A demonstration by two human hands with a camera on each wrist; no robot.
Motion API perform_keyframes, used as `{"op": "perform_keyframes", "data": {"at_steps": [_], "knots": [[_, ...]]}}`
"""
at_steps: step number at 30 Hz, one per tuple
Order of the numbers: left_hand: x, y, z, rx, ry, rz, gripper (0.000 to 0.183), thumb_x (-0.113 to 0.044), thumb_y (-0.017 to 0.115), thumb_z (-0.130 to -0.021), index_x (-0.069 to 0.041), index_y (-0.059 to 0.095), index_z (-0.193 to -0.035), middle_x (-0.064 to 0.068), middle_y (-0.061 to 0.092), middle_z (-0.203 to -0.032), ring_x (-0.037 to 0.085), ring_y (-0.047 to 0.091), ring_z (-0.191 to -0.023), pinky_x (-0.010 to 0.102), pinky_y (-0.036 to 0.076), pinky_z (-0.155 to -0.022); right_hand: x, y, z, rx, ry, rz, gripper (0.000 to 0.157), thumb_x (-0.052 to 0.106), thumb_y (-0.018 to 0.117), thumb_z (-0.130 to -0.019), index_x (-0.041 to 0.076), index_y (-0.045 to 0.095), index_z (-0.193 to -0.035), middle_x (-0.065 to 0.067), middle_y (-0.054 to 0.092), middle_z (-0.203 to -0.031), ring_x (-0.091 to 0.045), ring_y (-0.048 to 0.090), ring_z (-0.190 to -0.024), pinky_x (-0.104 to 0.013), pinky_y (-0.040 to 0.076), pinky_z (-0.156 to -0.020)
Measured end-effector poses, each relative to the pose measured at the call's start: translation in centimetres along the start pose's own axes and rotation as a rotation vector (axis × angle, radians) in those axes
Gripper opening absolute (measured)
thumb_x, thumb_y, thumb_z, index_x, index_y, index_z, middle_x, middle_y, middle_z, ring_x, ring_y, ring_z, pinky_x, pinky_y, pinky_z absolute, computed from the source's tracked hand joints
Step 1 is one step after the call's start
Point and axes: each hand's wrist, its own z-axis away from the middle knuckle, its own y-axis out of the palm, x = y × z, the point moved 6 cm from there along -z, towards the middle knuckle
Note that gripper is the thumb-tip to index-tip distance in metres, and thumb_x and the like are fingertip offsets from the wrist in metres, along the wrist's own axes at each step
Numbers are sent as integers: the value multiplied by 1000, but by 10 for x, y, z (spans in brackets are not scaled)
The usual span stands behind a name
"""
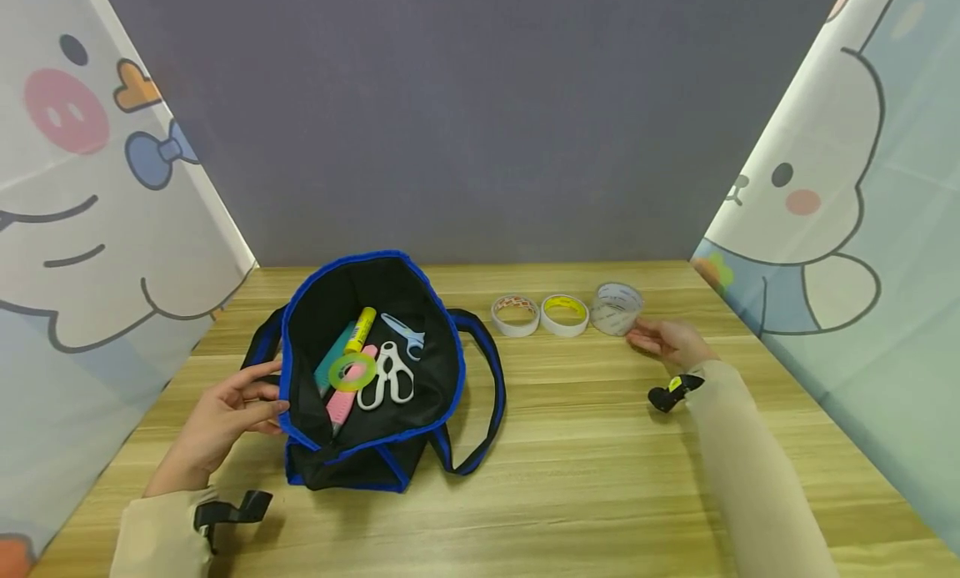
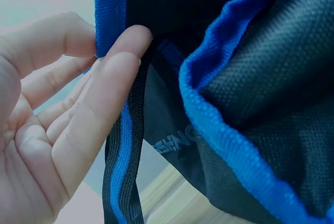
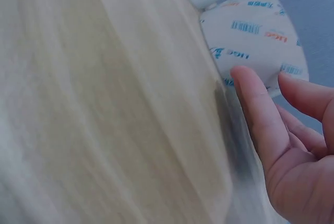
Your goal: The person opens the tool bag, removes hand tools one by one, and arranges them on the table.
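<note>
A black tote bag with blue trim (image 1: 442, 378) lies with its mouth open toward me on the left of the table. My left hand (image 1: 225, 415) pinches the bag's blue-edged rim (image 2: 110, 15) between thumb and fingers. Inside the bag are white-handled scissors (image 1: 388, 378), a light blue tool (image 1: 408, 334), a yellow glue stick (image 1: 361, 329), a pink utility knife (image 1: 341, 407), a yellow-green tape roll (image 1: 334, 376) and a partly covered teal item (image 1: 330, 357). My right hand (image 1: 673, 344) has its fingertips at the wide packing tape roll (image 3: 255, 36), fingers extended; firm contact cannot be judged.
Two narrower white tape rolls stand left of the packing tape, one with an orange-printed core (image 1: 516, 328) and one with a yellow core (image 1: 565, 328). A bag strap (image 1: 495, 394) loops onto the wooden table (image 1: 585, 478). A grey panel (image 1: 480, 128) bounds the back.
</note>
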Motion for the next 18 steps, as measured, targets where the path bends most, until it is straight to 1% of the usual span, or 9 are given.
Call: {"op": "perform_keyframes", "data": {"at_steps": [3,5,7,10,14,18], "knots": [[-1,0,0,-8,0,-14,61,22,52,-91,-21,63,-134,-1,70,-93,14,70,-71,31,61,-58,5,2,2,10,-18,14,34,-3,43,-104,-1,71,-84,-16,72,-81,-22,73,-77,-27,59,-80],[-1,1,0,-2,5,-12,61,22,52,-92,-20,62,-134,-1,70,-94,14,70,-71,30,61,-58,9,2,4,6,-44,19,35,-5,43,-103,-1,70,-82,-16,71,-79,-22,73,-75,-28,60,-78],[-1,1,0,2,8,-6,61,22,52,-92,-20,62,-135,0,70,-94,14,70,-72,30,61,-58,14,4,7,7,-78,24,34,-6,41,-103,-2,68,-82,-16,71,-78,-22,73,-73,-28,60,-76],[-1,2,-1,19,20,25,62,23,50,-92,-18,61,-136,1,70,-96,15,70,-73,31,61,-59,20,9,12,15,-111,3,34,-7,39,-103,-3,66,-82,-16,70,-77,-22,73,-71,-29,61,-74],[-1,2,-2,31,31,54,63,25,48,-91,-17,61,-136,2,71,-97,16,71,-76,32,61,-60,29,22,16,38,-132,1,36,-6,41,-103,-2,68,-80,-15,70,-76,-21,73,-71,-28,61,-72],[-2,1,-1,25,32,39,62,24,48,-92,-18,61,-136,1,71,-97,15,71,-76,32,61,-60,36,41,18,70,-157,70,35,-4,44,-103,1,69,-79,-14,70,-77,-19,73,-73,-27,61,-73]]}}
